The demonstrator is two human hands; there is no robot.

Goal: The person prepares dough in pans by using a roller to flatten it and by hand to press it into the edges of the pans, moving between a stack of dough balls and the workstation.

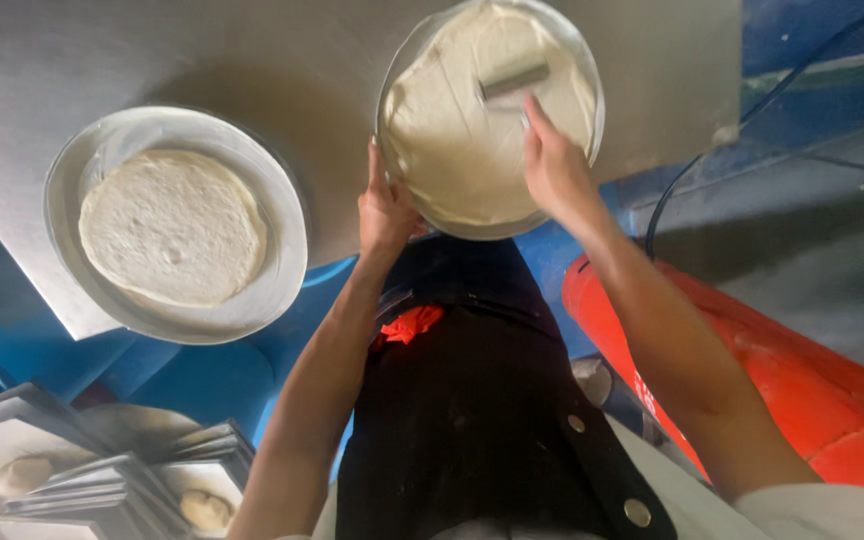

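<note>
From the head view, the right hand [555, 168] has its grip closed around a small roller [514, 78], which lies on the flattened dough [462, 130] inside a round metal pan [392, 90] at the near edge of the steel table [282, 60]. The left hand [385, 213] grips the pan's rim. A second pan with dough [174, 226] sits well apart on the left

Bare forearms; left hand [384, 212], right hand [555, 170]. Black apron [472, 420] with round metal studs, white garment beneath, red cloth [410, 324] tucked at waist
</note>
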